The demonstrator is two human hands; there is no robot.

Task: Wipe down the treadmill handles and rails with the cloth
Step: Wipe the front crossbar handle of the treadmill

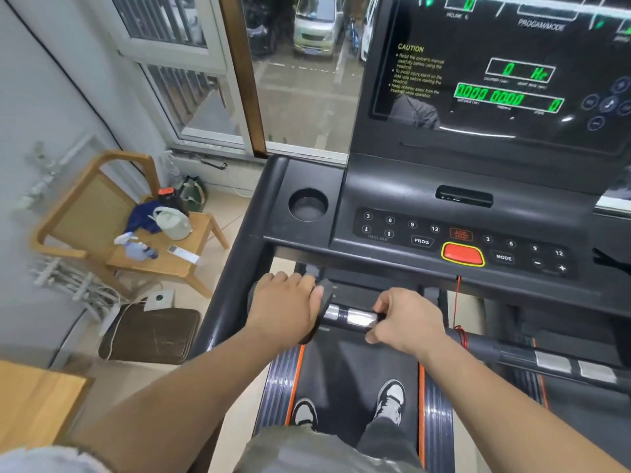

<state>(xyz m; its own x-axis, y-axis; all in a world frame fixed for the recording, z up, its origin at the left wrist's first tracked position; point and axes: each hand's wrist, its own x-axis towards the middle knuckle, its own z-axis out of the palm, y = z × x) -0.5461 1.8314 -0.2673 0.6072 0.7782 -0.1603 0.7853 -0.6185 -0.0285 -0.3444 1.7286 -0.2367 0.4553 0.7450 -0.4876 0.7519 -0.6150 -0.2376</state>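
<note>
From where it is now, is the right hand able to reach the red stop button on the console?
Probably yes. The right hand grips the handlebar just below the console, and the red stop button sits above it with nothing visible between them. It must let go first.

Wooden chair [85, 213] holds spray bottle [135, 246], jug [174, 222], possibly remote [183, 253].

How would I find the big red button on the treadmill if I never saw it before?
Find the treadmill's black control panel below the green-lit screen. Along its lower edge, between the PROG key and the MODE key, sits the red button. It is the only large red key with a yellow outline; the others are small and black.
</note>
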